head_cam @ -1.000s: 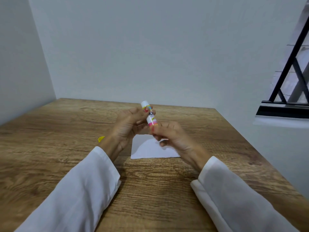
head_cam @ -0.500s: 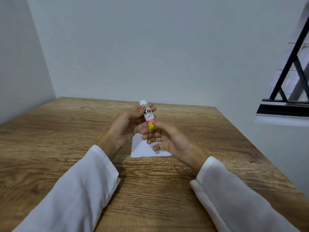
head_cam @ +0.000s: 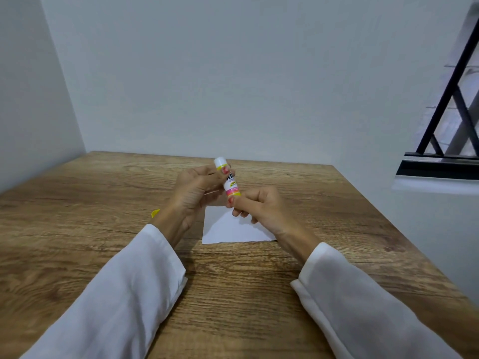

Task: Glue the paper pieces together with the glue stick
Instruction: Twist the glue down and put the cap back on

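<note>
I am holding the glue stick (head_cam: 228,178) up above the wooden surface (head_cam: 77,203), a little beyond the middle of it, toward twelve o'clock from where I am sitting. My left hand (head_cam: 191,193) is gripping the upper part of the tube, with the fingers curling round it and a red-painted nail lying across the label. The stick is tilting, with its white end pointing up and away toward eleven o'clock and its yellow and pink lower end coming down toward five o'clock. My right hand (head_cam: 261,206) is meeting that lower end, with the fingers curled and the thumb and forefinger pinching the base of the tube; I cannot tell whether the base is being turned.

The white paper (head_cam: 228,228) is lying flat on the surface directly below my hands, at the middle of the surface, with its near edge facing me toward six o'clock. My right hand is covering its far right part. A faint diagonal line is crossing the sheet, though I cannot tell whether it is a fold or the edge of a second piece.

A small yellow cap-like piece (head_cam: 155,213) is peeking out at nine o'clock of my left wrist, resting on the surface. Both of my forearms are wearing white sleeves (head_cam: 124,294).
</note>
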